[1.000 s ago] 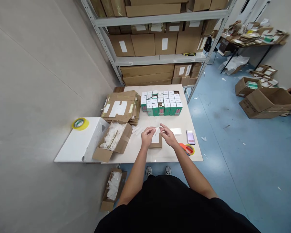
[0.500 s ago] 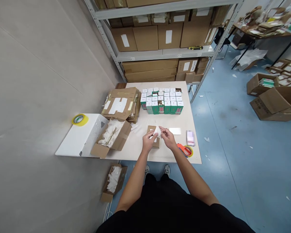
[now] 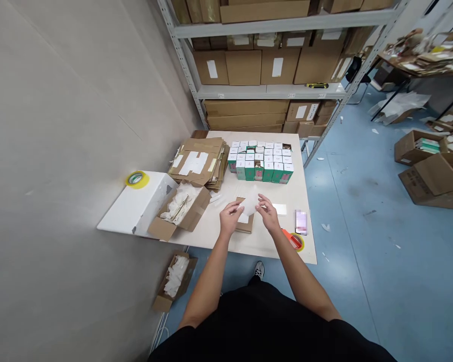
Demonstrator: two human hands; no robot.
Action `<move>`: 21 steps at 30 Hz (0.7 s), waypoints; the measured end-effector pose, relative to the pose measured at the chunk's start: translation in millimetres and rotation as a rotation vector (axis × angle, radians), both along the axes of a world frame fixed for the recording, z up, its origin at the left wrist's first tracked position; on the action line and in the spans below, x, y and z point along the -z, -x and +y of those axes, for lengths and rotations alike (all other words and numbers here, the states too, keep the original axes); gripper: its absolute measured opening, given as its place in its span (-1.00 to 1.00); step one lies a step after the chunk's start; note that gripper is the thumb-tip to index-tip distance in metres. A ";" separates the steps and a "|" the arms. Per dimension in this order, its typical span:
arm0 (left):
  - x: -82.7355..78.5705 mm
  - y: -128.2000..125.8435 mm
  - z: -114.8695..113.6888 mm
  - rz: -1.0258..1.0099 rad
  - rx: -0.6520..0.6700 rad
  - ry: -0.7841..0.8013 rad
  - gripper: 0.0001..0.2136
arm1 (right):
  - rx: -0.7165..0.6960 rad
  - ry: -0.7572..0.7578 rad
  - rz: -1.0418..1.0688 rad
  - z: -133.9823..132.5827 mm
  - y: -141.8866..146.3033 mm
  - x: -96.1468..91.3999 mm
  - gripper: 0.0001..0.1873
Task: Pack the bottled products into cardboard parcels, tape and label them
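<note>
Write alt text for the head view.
The left hand and right hand hold a translucent plastic sheet over a small cardboard piece on a white table. Rows of green-and-white boxes and stacked flattened cardboard lie beyond.

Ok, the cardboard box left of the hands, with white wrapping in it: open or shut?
Open: the cardboard box has its flaps folded out, and the white wrapping inside shows from above.

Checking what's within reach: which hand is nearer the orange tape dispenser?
Right. The right hand sits up and left of the orange tape dispenser, apart from it; the left hand is farther left.
</note>
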State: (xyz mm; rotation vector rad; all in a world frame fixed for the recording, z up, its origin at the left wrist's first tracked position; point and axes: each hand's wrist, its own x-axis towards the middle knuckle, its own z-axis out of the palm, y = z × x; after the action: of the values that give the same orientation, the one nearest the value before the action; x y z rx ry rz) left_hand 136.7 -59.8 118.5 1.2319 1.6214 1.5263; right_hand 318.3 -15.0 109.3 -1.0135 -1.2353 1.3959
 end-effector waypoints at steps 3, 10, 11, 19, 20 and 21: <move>0.8 40.9 -9.4 -0.015 -0.289 -0.008 -0.78 | 0.107 -0.008 -0.028 -2.7 6.6 1.9 -0.71; 8.5 123.3 -73.4 0.064 -0.696 -0.041 -0.76 | 0.015 -0.090 -0.057 -27.1 70.4 10.1 -0.75; 10.2 131.5 -86.0 0.070 -0.714 -0.036 -0.76 | 0.006 -0.092 -0.071 -32.0 84.3 11.2 -0.75; 15.4 220.0 -199.7 0.045 -0.989 0.014 -0.78 | -0.089 -0.019 -0.174 -85.7 202.3 16.6 -0.76; 15.3 229.3 -213.5 0.060 -0.983 0.003 -0.78 | -0.148 -0.007 -0.184 -95.9 218.8 18.7 -0.75; 15.5 237.4 -226.8 0.074 -0.982 -0.006 -0.79 | -0.206 0.004 -0.191 -107.0 235.9 21.5 -0.74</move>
State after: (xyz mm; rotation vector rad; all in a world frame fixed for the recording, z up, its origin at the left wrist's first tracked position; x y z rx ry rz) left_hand -100.7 -286.6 103.0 0.4552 2.4522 2.0209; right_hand 82.4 -122.0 87.8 -1.0653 -1.5137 1.4839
